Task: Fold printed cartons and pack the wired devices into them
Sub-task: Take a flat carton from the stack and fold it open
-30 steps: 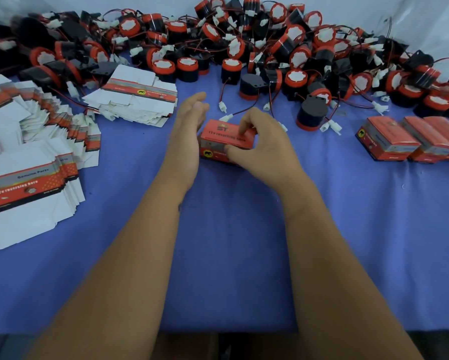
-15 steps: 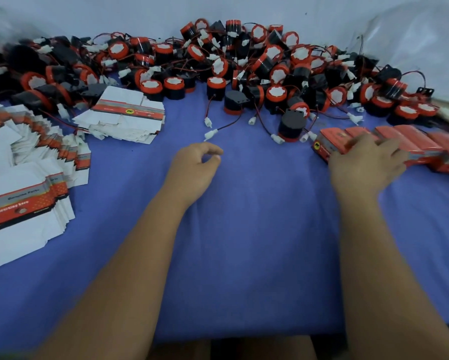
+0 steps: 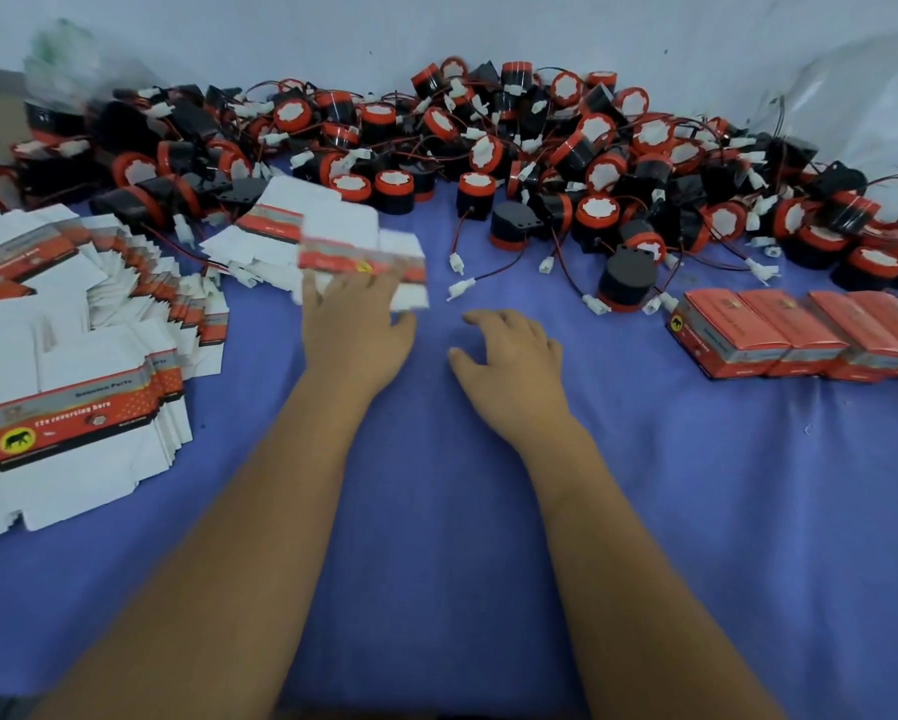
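Left hand point(image 3: 356, 330) holds flat carton point(image 3: 364, 252); right hand point(image 3: 509, 363) idle.

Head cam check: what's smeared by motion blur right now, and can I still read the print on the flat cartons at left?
Head view: the flat carton in the left hand is smeared, its print unreadable; the right hand is fairly sharp; the stack at left reads partly, the large line only; the pile of devices is soft; wide-angle bending at the edges; light is even, no glare.

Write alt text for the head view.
A person's left hand pulls a flat white-and-red printed carton blank across a blue cloth-covered table; the right hand hovers empty. Behind lies a heap of black-and-red wired devices, with folded red cartons at right.
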`<state>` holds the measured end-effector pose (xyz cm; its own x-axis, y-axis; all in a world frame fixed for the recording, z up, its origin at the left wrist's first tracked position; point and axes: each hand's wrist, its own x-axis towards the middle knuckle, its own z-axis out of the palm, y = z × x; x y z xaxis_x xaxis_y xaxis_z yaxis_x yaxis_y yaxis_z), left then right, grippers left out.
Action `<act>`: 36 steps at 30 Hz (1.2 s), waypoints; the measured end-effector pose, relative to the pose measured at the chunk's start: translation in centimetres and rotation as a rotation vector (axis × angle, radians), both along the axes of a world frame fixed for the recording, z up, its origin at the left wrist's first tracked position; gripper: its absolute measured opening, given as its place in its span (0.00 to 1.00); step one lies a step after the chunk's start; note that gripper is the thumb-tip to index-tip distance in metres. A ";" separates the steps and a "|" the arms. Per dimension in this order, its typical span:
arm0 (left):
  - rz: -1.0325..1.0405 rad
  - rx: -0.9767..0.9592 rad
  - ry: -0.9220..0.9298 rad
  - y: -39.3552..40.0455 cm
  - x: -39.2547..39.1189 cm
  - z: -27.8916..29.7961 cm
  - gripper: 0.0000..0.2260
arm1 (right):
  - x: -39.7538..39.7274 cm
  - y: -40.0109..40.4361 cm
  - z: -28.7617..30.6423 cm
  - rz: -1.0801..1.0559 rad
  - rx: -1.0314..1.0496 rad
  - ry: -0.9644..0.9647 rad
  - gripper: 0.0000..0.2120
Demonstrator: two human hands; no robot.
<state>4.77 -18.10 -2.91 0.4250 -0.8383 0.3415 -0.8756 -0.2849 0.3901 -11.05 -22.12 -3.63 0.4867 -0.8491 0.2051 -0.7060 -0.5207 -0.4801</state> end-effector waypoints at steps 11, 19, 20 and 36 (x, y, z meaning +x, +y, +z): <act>-0.134 0.139 0.231 0.7 -0.1 -0.2 0.24 | -0.5 0.3 0.6 0.070 0.046 -0.180 0.19; -0.303 0.113 0.383 1.6 0.9 0.8 0.50 | -2.2 0.4 2.2 0.191 0.505 -0.891 0.27; -0.318 0.108 0.367 1.6 0.8 1.0 0.51 | -2.2 0.5 2.4 0.214 0.522 -0.935 0.28; -0.367 -0.129 0.709 1.3 -1.5 2.3 0.21 | -1.0 1.4 2.3 0.194 0.594 -0.882 0.14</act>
<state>3.22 -16.77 -0.62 0.2824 -0.9388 0.1975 -0.4367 0.0575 0.8978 -12.10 -20.76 -1.35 0.5057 -0.8528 0.1304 0.0819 -0.1030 -0.9913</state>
